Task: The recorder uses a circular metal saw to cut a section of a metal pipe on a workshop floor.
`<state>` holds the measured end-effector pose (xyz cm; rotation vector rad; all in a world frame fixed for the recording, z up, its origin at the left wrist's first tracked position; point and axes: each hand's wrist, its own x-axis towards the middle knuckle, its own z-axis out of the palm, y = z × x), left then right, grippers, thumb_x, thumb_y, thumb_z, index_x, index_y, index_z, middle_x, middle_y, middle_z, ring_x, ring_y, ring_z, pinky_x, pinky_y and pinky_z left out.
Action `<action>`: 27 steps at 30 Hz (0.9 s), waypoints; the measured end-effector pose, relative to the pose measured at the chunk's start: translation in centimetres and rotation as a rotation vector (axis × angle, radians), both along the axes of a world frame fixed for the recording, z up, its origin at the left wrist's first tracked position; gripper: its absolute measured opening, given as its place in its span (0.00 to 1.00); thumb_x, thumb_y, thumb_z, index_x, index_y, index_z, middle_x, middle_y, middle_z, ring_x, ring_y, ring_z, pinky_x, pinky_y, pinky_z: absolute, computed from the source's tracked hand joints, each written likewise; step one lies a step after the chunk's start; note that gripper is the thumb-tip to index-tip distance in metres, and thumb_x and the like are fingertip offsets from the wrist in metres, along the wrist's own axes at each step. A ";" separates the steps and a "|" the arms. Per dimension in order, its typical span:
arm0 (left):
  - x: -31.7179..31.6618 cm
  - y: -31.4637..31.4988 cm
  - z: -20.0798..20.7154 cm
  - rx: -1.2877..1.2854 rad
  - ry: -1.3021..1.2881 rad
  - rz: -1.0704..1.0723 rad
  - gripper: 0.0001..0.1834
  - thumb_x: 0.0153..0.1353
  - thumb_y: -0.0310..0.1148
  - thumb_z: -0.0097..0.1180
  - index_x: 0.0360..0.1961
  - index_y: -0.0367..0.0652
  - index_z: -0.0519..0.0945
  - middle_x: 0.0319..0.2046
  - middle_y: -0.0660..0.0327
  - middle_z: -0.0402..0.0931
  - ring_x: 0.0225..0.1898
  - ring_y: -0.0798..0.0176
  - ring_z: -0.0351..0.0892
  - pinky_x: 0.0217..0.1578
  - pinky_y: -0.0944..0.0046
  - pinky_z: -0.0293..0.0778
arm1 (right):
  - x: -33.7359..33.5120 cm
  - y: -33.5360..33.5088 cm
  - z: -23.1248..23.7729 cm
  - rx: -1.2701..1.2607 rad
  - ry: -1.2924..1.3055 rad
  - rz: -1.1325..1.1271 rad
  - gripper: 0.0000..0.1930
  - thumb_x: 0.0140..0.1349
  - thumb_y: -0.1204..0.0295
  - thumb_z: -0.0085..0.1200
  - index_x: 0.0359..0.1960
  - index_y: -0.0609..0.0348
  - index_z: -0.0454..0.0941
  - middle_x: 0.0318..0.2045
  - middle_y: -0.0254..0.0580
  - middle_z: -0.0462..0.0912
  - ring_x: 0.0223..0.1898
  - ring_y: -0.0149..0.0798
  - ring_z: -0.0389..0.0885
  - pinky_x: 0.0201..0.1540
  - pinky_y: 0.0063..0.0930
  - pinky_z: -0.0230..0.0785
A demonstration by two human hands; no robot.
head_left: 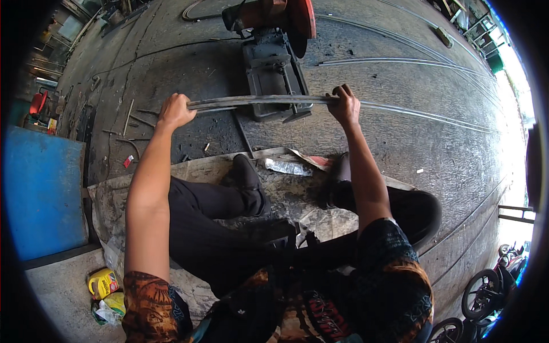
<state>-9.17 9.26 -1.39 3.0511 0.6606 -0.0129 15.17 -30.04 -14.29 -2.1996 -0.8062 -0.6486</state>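
A bundle of long thin metal rods runs across in front of me, over the base of a cut-off saw. My left hand is closed around the rods at their left end. Farther right, my right hand grips the same bundle, its thumb and fingers partly raised above it. From there the rods stretch on to the right, toward the bright edge of the floor. The saw has a dark base and a red guard; the bundle hides part of the base's near side.
More long rods lie on the floor at the right. Short rod pieces are scattered left of the saw. A blue panel stands at the left, with a yellow container below it. Motorcycles are parked at the lower right.
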 end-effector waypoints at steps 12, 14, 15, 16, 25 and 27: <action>1.3 0.8 -0.2 0.000 -0.145 -0.070 0.13 0.42 0.35 0.68 0.28 0.39 0.84 0.27 0.47 0.81 0.33 0.45 0.82 0.36 0.53 0.78 | 3.5 -1.4 -2.1 -0.191 -0.121 -0.157 0.17 0.56 0.58 0.60 0.16 0.55 0.75 0.19 0.42 0.78 0.26 0.50 0.78 0.36 0.43 0.67; 1.1 0.5 -0.2 0.025 -0.131 -0.079 0.12 0.42 0.35 0.68 0.27 0.39 0.84 0.25 0.48 0.81 0.32 0.45 0.82 0.36 0.53 0.78 | 3.3 -1.5 -2.6 -0.178 -0.065 -0.159 0.15 0.55 0.59 0.60 0.17 0.54 0.76 0.19 0.43 0.79 0.26 0.50 0.79 0.37 0.44 0.67; 1.0 0.3 -0.2 0.030 -0.129 -0.079 0.12 0.42 0.35 0.68 0.27 0.39 0.84 0.25 0.48 0.81 0.31 0.44 0.82 0.35 0.53 0.77 | 3.3 -1.7 -2.7 -0.169 -0.009 -0.160 0.14 0.55 0.61 0.60 0.18 0.54 0.78 0.20 0.44 0.80 0.27 0.51 0.80 0.38 0.44 0.68; 0.9 0.1 -0.2 0.034 -0.126 -0.074 0.12 0.42 0.35 0.68 0.26 0.39 0.84 0.25 0.48 0.81 0.31 0.44 0.82 0.35 0.53 0.77 | 3.2 -1.7 -2.5 -0.167 -0.011 -0.159 0.14 0.55 0.61 0.60 0.18 0.54 0.78 0.20 0.44 0.80 0.27 0.51 0.80 0.38 0.44 0.68; 1.6 0.9 0.3 0.018 -0.144 -0.030 0.14 0.41 0.36 0.68 0.27 0.39 0.85 0.26 0.47 0.81 0.32 0.44 0.82 0.35 0.53 0.78 | 3.6 2.4 8.9 -0.230 0.422 0.222 0.26 0.53 0.58 0.63 0.51 0.60 0.76 0.42 0.56 0.82 0.45 0.55 0.80 0.49 0.42 0.72; 2.2 0.9 0.3 0.010 -0.138 -0.031 0.14 0.41 0.36 0.68 0.27 0.38 0.85 0.27 0.47 0.81 0.33 0.44 0.82 0.36 0.53 0.78 | 4.4 5.2 11.1 -0.067 0.273 0.167 0.26 0.57 0.60 0.62 0.53 0.63 0.75 0.41 0.59 0.81 0.45 0.53 0.82 0.46 0.40 0.74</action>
